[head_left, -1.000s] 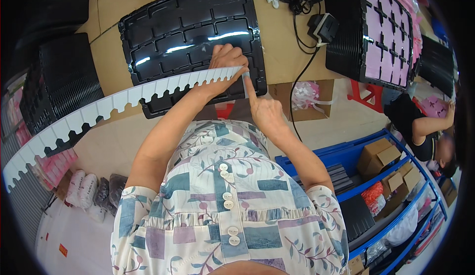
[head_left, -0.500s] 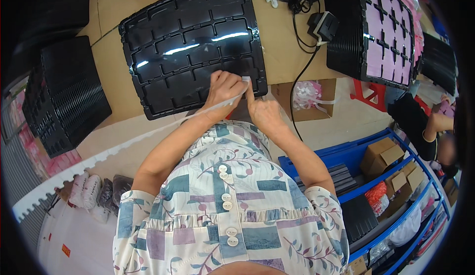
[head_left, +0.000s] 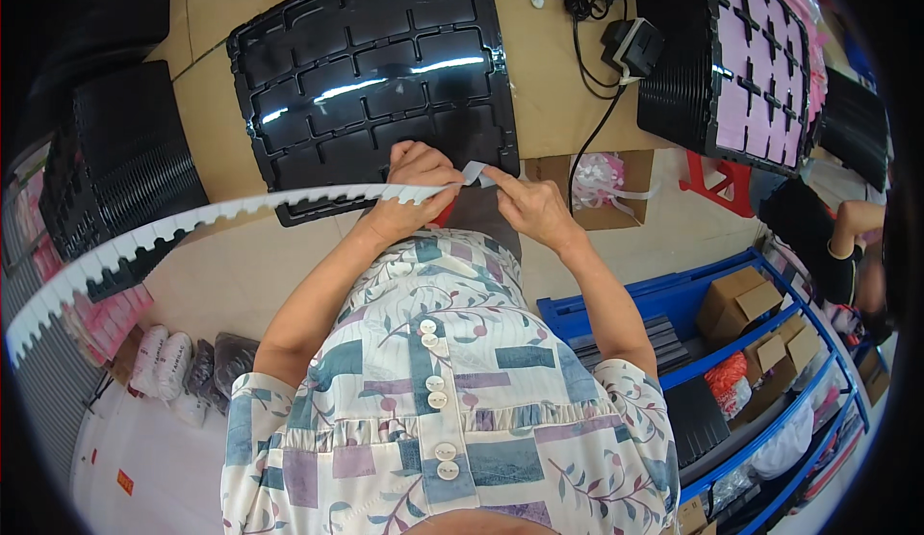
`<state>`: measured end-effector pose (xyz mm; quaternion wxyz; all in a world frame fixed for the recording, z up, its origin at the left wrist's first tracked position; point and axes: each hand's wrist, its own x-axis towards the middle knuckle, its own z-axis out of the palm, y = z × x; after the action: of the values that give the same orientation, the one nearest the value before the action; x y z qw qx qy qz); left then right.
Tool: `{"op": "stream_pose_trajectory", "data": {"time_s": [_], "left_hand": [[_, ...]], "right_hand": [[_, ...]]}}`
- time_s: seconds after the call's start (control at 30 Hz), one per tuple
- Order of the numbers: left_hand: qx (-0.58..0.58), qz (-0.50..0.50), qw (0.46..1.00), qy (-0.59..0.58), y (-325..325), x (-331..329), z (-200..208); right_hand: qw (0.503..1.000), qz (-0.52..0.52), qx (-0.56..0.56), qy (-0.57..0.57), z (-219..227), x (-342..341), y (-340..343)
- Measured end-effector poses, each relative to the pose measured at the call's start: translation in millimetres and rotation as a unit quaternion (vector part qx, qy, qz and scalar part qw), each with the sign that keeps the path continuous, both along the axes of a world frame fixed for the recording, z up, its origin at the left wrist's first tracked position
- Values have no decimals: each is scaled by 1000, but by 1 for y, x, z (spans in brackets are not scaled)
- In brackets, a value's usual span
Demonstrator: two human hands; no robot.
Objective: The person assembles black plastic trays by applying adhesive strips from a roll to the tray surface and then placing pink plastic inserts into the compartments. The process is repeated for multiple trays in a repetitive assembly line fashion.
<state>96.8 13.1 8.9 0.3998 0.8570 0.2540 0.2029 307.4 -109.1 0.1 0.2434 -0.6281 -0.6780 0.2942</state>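
Observation:
A long white paper strip (head_left: pixel 231 202) with a notched edge runs from my hands in an arc to the far left. My left hand (head_left: pixel 416 163) is closed on it near its end, fingers curled in. At that end, a small whitish tab (head_left: pixel 473 172) sits between the two hands. My right hand (head_left: pixel 535 212) has its index finger against the tab; its thumb is mostly hidden, and the other fingers are curled. Just beyond my hands lies a black plastic tray (head_left: pixel 371 59) with shallow compartments, shiny under the light.
Stacked black trays (head_left: pixel 144 136) stand at the left, and another stack (head_left: pixel 760 83) with pink showing on top stands at the right. A black adapter (head_left: pixel 632 49) and cable lie between. Below right is a blue rack (head_left: pixel 693 371) with cartons. A person (head_left: pixel 818 227) is at far right.
The strip has swung up and turned its notched face toward view, now crossing in front of my left wrist. My right hand has shifted slightly right and down, and the tab has tilted.

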Motion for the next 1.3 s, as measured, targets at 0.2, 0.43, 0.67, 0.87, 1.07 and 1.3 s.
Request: {"op": "stream_pose_trajectory", "data": {"time_s": [0.2, 0.43, 0.67, 0.87, 1.07, 1.3], "left_hand": [[-25, 101, 995, 3, 6, 14, 2], [28, 67, 997, 16, 23, 50, -4], [91, 28, 995, 24, 34, 54, -6], [117, 14, 991, 55, 37, 54, -2], [114, 2, 991, 71, 35, 54, 1], [122, -3, 989, 85, 34, 51, 1]], "right_hand": [[982, -147, 28, 113, 8, -11, 0], [802, -421, -121, 405, -5, -36, -22], [669, -463, -130, 567, -8, -54, -20], [608, -475, -138, 621, -8, -57, -17], [590, -388, -205, 677, -20, -65, -22], [646, -384, -299, 589, -12, -58, -6]]}}
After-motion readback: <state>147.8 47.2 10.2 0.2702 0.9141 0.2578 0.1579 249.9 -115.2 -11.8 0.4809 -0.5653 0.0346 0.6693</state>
